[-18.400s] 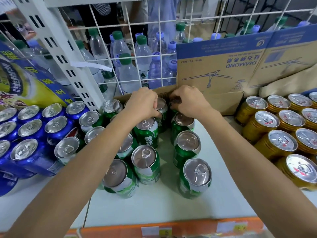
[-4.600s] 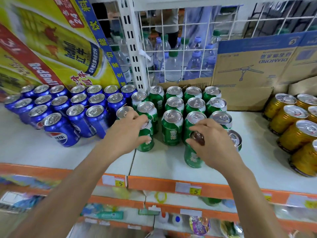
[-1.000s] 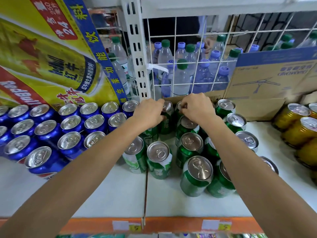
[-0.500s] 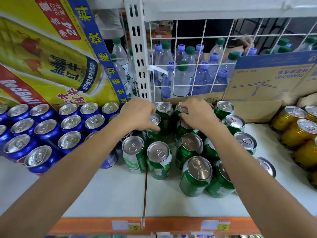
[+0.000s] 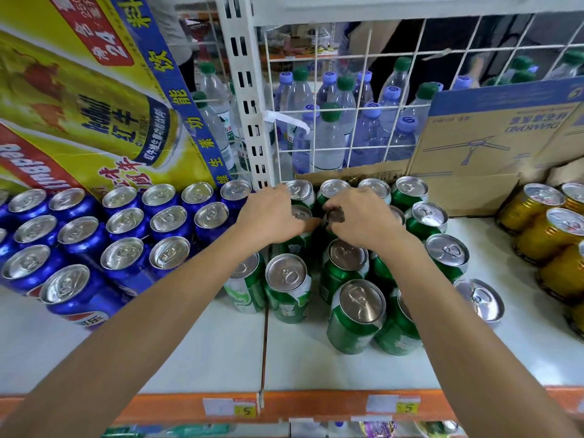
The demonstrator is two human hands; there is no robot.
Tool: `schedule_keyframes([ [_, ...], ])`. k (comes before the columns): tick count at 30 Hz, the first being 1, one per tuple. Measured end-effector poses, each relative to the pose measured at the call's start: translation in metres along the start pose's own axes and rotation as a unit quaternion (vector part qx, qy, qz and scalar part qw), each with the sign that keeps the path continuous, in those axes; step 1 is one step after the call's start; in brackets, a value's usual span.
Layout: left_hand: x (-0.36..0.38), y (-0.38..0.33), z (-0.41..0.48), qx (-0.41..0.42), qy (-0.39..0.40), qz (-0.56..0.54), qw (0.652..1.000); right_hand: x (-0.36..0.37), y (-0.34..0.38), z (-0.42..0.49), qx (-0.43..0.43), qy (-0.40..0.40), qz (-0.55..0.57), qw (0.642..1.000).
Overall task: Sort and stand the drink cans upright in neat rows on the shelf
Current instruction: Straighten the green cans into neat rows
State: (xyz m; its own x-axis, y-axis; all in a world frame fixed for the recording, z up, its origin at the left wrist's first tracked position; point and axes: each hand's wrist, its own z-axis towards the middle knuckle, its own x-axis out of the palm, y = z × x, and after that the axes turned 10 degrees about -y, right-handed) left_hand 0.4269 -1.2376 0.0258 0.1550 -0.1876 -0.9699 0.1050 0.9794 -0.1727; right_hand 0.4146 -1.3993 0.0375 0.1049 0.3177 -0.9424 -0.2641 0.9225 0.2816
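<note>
Green cans (image 5: 286, 276) upright; left hand (image 5: 271, 216), right hand (image 5: 363, 221) each seemingly grasping one, fingers (image 5: 341, 199) curled

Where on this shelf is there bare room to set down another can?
Bare shelf runs along the front, between the green cans and the orange price rail, also before the blue cans. A gap separates green from gold cans. The back, under the left hand and right hand, is packed.
</note>
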Motion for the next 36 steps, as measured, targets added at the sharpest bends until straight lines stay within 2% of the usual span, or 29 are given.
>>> schedule_keyframes([
  [5, -0.001, -0.005, -0.004, -0.025, 0.011, -0.033, 0.999, 0.0, 0.001, -0.001, -0.018, 0.002, -0.025, 1.0],
  [10, -0.019, 0.002, -0.005, 0.029, 0.09, -0.031, 0.995, -0.001, 0.004, -0.002, -0.026, 0.001, -0.048, 0.998],
  [12, -0.021, 0.003, -0.006, 0.053, 0.081, -0.022, 0.995, 0.0, 0.003, -0.002, -0.029, -0.001, -0.052, 0.998],
  [18, -0.015, 0.001, -0.005, 0.035, 0.042, -0.057, 0.997, 0.001, 0.005, -0.004, -0.03, -0.007, -0.05, 0.998],
  [27, -0.007, 0.009, -0.01, 0.025, 0.07, -0.092, 0.993, 0.0, 0.007, -0.006, -0.012, -0.009, -0.033, 0.999],
  [29, -0.009, 0.011, -0.015, 0.023, 0.074, -0.05, 0.996, -0.003, 0.009, -0.009, -0.012, 0.009, -0.027, 1.0],
  [31, -0.023, 0.013, -0.026, 0.04, 0.034, -0.009, 0.999, -0.01, 0.009, -0.017, -0.015, 0.025, 0.003, 1.0],
  [33, -0.045, 0.014, -0.04, 0.082, 0.019, -0.031, 0.996, -0.018, 0.008, -0.031, -0.022, 0.008, 0.038, 0.999],
  [36, -0.071, 0.013, -0.065, 0.182, 0.136, -0.005, 0.974, -0.025, 0.008, -0.053, -0.029, -0.022, 0.071, 0.997],
])
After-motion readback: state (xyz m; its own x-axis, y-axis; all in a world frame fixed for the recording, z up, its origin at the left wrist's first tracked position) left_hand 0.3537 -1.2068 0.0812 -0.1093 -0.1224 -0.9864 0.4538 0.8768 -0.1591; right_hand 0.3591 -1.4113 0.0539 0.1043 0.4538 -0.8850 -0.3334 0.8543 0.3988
